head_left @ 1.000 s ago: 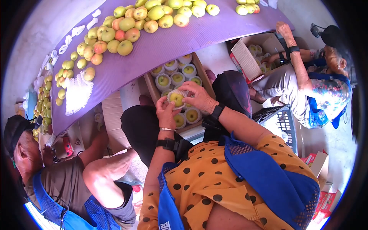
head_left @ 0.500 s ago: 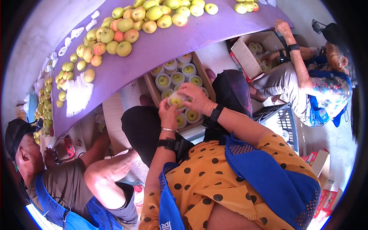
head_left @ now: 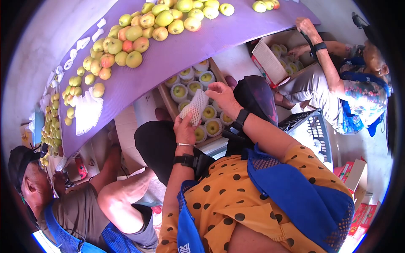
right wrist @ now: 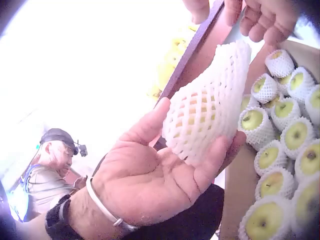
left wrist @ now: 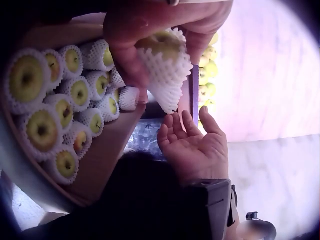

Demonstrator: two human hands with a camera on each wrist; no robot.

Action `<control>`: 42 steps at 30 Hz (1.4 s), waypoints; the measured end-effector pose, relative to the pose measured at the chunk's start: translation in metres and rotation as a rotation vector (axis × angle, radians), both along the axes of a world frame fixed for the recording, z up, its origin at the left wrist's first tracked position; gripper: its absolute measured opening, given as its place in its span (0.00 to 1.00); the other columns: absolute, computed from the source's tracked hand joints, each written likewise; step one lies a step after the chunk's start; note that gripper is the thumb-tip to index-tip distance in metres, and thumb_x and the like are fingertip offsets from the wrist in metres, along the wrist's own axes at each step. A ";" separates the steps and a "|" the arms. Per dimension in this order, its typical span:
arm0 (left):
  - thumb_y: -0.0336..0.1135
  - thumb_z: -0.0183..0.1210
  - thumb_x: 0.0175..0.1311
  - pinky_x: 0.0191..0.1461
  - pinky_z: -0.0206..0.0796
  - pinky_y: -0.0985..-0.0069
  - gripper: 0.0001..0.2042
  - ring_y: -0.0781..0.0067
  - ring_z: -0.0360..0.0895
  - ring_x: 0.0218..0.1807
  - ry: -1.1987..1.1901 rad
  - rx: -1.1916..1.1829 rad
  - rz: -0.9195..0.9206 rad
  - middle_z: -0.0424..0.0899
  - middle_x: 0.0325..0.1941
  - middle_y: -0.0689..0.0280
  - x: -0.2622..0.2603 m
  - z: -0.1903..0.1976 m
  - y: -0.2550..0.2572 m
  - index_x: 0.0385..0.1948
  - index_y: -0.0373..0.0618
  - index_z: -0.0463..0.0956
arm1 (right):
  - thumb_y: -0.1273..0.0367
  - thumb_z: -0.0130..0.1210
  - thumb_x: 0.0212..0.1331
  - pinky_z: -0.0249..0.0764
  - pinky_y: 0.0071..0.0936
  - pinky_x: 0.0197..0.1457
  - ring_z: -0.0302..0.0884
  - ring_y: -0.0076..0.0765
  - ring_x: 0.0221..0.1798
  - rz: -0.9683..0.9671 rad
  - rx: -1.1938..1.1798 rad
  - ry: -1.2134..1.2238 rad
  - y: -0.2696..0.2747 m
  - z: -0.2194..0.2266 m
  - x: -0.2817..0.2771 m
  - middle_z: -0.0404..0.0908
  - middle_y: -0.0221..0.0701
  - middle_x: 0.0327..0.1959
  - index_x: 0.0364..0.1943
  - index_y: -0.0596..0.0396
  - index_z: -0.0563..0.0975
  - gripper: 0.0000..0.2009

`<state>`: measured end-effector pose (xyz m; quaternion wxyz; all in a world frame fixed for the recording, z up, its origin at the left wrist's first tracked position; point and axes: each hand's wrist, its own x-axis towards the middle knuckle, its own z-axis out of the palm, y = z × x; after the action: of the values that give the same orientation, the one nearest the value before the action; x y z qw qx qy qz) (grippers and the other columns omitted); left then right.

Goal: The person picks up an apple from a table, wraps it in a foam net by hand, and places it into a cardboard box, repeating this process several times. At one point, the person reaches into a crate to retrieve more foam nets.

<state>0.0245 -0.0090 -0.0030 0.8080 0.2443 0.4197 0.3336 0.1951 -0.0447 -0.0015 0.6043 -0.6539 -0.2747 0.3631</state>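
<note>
My left hand (head_left: 184, 130) grips an apple (left wrist: 165, 42) wrapped in a white foam net (head_left: 196, 104), fingers and thumb curled round its lower part. In the right wrist view the net's narrow end points up and hides most of the fruit. Just beyond that end is my right hand (head_left: 223, 99), its fingers loosely bent and apart from the net (right wrist: 235, 55). Below both hands stands a cardboard box (head_left: 218, 69) holding rows of apples in foam nets (right wrist: 297, 132).
Bare apples (head_left: 135, 42) lie heaped on a purple-covered table (head_left: 177, 50), near a stack of foam nets (head_left: 88, 111). One person (head_left: 71, 202) sits at left, another (head_left: 337, 80) at right by an open box (head_left: 270, 63). A dark plastic crate (head_left: 316, 130) stands beside my right knee.
The foam net, earlier bunched around the apple with its top showing, now stretches up past it. My right hand has come off the apple and moved up and right.
</note>
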 end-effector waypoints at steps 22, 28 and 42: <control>0.32 0.54 0.54 0.40 0.70 0.64 0.20 0.64 0.72 0.45 -0.001 0.014 0.030 0.71 0.46 0.62 0.002 0.004 -0.008 0.49 0.46 0.61 | 0.67 0.57 0.46 0.66 0.18 0.28 0.68 0.17 0.26 0.431 -0.117 0.180 -0.007 0.015 0.001 0.74 0.25 0.22 0.27 0.60 0.75 0.09; 0.31 0.54 0.54 0.40 0.71 0.62 0.20 0.64 0.71 0.47 -0.025 0.021 -0.035 0.71 0.47 0.62 0.006 0.003 -0.012 0.49 0.48 0.61 | 0.70 0.56 0.43 0.68 0.23 0.30 0.71 0.26 0.24 0.242 0.038 -0.106 -0.005 0.013 -0.013 0.75 0.32 0.23 0.27 0.59 0.75 0.08; 0.29 0.48 0.56 0.51 0.63 0.67 0.17 0.66 0.67 0.50 -0.348 -0.001 0.022 0.69 0.48 0.62 0.004 -0.007 -0.008 0.48 0.43 0.63 | 0.72 0.51 0.43 0.70 0.33 0.33 0.71 0.43 0.33 0.344 0.301 -1.033 -0.010 0.019 -0.050 0.70 0.35 0.30 0.32 0.55 0.73 0.09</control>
<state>0.0287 -0.0166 -0.0099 0.8648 0.1779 0.2764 0.3797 0.1448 -0.0543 0.0173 0.4100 -0.5991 -0.6862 0.0462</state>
